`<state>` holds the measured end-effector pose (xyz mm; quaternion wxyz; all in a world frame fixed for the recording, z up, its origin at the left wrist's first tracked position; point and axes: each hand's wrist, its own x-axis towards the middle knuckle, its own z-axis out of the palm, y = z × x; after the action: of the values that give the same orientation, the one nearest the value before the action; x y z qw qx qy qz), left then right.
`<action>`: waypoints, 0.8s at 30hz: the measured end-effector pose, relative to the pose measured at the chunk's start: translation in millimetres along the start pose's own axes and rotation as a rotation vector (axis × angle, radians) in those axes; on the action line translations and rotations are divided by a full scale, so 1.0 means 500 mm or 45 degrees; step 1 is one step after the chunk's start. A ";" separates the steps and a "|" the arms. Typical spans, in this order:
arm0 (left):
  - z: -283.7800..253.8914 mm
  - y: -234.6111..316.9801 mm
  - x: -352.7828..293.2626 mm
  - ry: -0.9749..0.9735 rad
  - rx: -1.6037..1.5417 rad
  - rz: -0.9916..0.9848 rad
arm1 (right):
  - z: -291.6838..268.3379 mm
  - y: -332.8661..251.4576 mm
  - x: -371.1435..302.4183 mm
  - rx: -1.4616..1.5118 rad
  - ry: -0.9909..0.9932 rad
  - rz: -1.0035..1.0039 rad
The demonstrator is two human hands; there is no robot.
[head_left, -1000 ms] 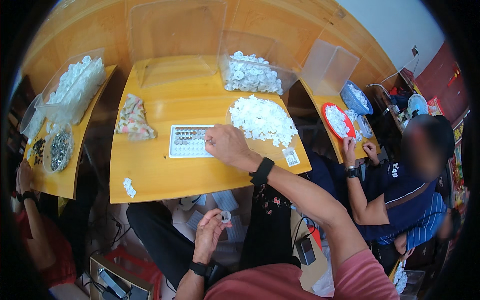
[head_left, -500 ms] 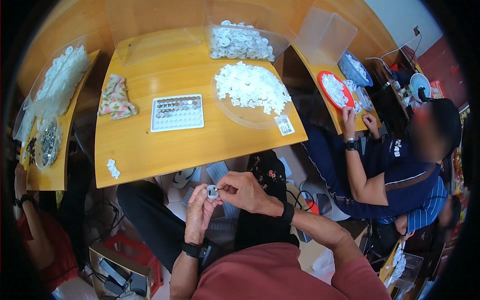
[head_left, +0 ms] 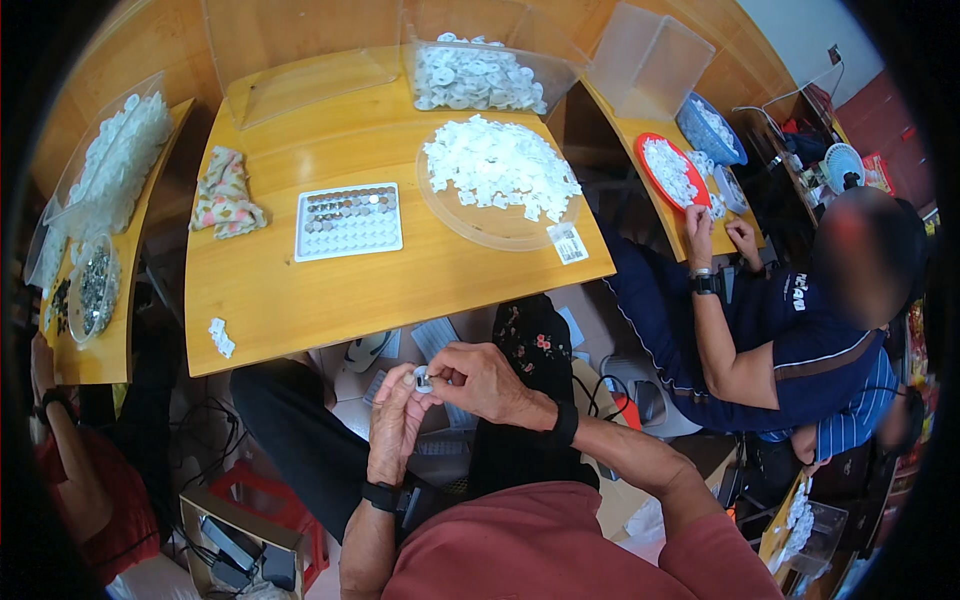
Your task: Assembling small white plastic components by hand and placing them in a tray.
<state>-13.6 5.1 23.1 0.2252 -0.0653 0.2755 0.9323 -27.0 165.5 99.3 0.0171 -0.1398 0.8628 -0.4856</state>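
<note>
Above my lap, just off the table's front edge, my left hand (head_left: pixel 395 428) holds a small round white plastic part (head_left: pixel 420 376) between thumb and fingers. My right hand (head_left: pixel 490 384) is closed in a pinch at that part's right side. A small dark, metallic-looking spot shows on the part by my right fingertips; whether those fingers hold a separate piece is too small to tell. On the table beyond lie a white tray (head_left: pixel 345 241) with rows of coin-like metal discs in its far pockets, and a heap of small white plastic pieces (head_left: pixel 495 165).
The heap sits on a round clear lid (head_left: pixel 465 236). Behind it stands a clear bin (head_left: pixel 480 80) of white parts. A patterned cloth (head_left: pixel 229 193) and a few white pieces (head_left: pixel 221 338) lie at left. To the right, a co-worker (head_left: pixel 740 320) sits by a red plate (head_left: pixel 661 194).
My right fingers have moved slightly over the white part and now cover more of its right side. The view has shifted a little; the things on the table stay as they were.
</note>
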 end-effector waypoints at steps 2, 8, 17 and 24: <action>-0.006 -0.001 0.000 0.006 -0.005 0.004 | -0.001 -0.009 0.000 0.041 0.005 0.021; 0.016 0.012 -0.005 0.044 0.079 0.047 | 0.000 0.007 -0.020 0.444 -0.057 0.360; 0.025 0.009 0.000 0.089 0.343 0.083 | -0.020 -0.021 0.002 0.706 -0.062 0.440; 0.023 0.008 -0.001 0.075 0.253 0.038 | -0.112 -0.041 0.118 0.226 0.057 0.312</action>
<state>-14.6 8.3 34.8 0.2084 -0.0657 0.3740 0.9013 -88.1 186.9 152.4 0.0693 -0.0204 0.8272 -0.5572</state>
